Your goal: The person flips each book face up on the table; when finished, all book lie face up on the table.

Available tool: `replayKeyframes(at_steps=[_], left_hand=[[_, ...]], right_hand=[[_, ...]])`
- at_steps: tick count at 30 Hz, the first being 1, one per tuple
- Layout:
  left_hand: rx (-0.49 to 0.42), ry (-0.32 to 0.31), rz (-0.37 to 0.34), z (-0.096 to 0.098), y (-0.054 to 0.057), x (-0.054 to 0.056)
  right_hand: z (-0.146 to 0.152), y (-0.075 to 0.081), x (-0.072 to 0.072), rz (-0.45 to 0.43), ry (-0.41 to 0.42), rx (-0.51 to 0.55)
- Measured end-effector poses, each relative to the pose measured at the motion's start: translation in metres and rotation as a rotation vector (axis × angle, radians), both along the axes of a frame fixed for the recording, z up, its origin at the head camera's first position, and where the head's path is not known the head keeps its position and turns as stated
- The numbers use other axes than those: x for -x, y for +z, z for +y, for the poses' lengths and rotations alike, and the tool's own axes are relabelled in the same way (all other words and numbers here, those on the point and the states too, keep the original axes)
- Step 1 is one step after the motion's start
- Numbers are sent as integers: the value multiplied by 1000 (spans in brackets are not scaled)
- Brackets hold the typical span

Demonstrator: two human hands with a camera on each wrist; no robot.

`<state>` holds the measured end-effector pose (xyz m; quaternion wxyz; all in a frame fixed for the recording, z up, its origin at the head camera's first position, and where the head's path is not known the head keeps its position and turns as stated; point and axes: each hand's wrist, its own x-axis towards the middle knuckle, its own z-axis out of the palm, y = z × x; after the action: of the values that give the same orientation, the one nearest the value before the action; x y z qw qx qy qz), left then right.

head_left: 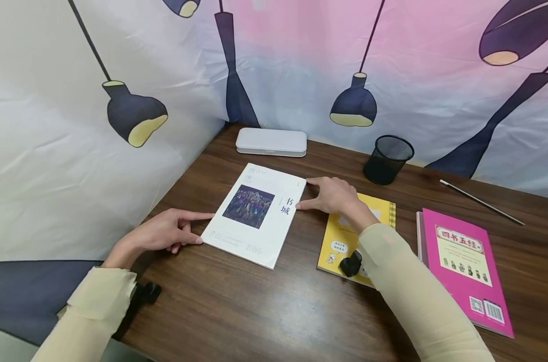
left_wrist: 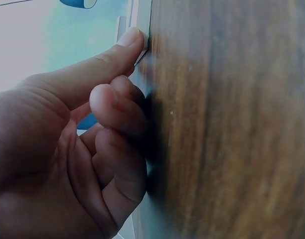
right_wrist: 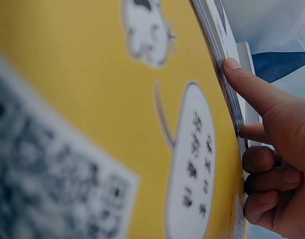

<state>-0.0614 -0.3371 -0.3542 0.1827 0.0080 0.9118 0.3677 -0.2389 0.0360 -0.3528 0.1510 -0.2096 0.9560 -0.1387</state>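
A white book (head_left: 260, 216) with a dark picture on its cover lies flat on the wooden table, slightly turned. At its left edge is my left hand (head_left: 167, 231), thumb and straight index finger touching the side while the other fingers curl loosely underneath. In the left wrist view that thumb (left_wrist: 112, 55) meets the book's edge (left_wrist: 142, 20). My right hand (head_left: 330, 195) touches the opposite edge near the upper right corner, with thumb and index finger extended. The right wrist view shows its fingertips against the page edges (right_wrist: 220, 37), its remaining fingers bent.
Under my right forearm lies a yellow book (head_left: 335, 241). Farther right are a pink book (head_left: 459, 296) and a thin metal rod (head_left: 482, 202). A white case (head_left: 271, 142) and a black mesh pen holder (head_left: 387, 161) stand at the back, before a printed curtain (head_left: 292, 75).
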Motion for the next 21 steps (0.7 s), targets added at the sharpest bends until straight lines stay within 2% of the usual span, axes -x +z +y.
replayKeyframes(at_steps=[15,18,21], left_hand=[[-1,9,-17,1,2,3],[5,-3,-18,2,4,2],[20,-26,-4,2,8,2]], right_hand=[[1,3,2,-10,0,4],[4,4,1,-42,11,39],[13,10,0,-94,29,125]])
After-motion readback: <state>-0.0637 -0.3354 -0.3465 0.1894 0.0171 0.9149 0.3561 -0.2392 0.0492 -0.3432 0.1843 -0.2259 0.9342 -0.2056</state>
